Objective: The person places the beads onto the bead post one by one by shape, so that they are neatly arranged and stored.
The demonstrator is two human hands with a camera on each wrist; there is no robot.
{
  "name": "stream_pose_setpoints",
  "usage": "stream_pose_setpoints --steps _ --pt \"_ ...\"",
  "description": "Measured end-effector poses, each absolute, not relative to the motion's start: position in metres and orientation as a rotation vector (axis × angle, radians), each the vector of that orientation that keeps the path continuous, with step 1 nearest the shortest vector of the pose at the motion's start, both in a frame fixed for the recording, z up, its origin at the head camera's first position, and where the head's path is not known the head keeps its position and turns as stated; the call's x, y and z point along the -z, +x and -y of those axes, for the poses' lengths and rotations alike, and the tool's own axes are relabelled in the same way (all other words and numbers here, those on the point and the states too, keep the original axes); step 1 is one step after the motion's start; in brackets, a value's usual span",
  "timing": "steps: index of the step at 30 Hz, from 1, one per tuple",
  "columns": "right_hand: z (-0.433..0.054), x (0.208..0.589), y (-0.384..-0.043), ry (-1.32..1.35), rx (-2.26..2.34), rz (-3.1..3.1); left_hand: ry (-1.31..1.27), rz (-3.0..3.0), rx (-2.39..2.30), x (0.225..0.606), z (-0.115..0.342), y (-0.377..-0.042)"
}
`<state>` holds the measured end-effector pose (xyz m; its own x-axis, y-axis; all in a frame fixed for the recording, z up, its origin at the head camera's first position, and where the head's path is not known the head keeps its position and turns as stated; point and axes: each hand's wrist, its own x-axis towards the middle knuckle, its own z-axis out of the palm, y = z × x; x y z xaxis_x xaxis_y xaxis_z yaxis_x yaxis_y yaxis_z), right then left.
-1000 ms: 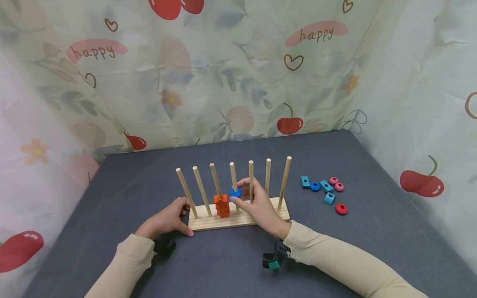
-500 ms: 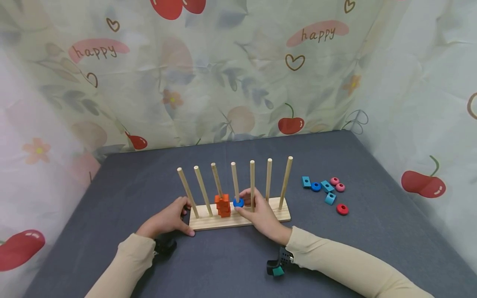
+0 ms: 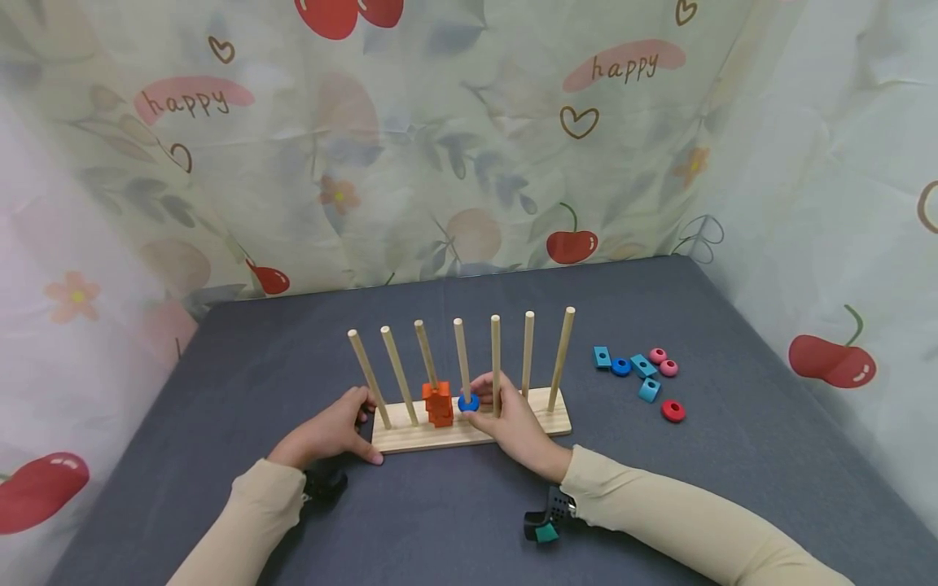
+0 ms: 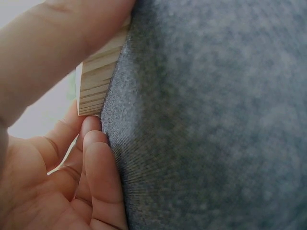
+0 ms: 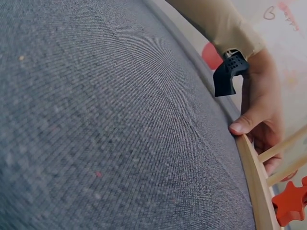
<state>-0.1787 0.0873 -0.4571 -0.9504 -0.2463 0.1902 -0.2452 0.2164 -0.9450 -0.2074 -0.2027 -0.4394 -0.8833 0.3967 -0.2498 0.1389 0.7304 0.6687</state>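
A wooden peg board [image 3: 432, 441] with several upright pegs stands in the head view. My left hand [image 3: 330, 427] grips its left end, thumb at the front corner and fingers behind; the left wrist view shows that board end [image 4: 98, 88] up close. Orange star-shaped beads [image 3: 438, 405] are stacked on the third peg from the left. Low on the fourth peg sits a blue ring [image 3: 468, 403], pinched between thumb and fingers of my right hand [image 3: 516, 427]; some of those fingers are hidden behind the fifth peg. One orange star [image 5: 290, 203] appears in the right wrist view.
Right of the board lie light blue blocks [image 3: 643, 366] with holes, another blue ring [image 3: 620, 367], two pink beads [image 3: 668, 369] and a red ring [image 3: 673, 411]. A dark cloth [image 3: 440, 521] covers the table; a patterned curtain [image 3: 410, 228] hangs behind.
My right hand has lowered the blue ring down the fourth peg, from partway up to near the base. The left hand keeps its grip on the board.
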Motion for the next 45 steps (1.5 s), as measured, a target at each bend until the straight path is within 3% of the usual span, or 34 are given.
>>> stream_pose_setpoints --steps 45 --pt "-0.0833 0.4602 -0.1799 -0.426 1.805 -2.523 0.408 -2.559 -0.952 0.4384 0.2027 -0.2061"
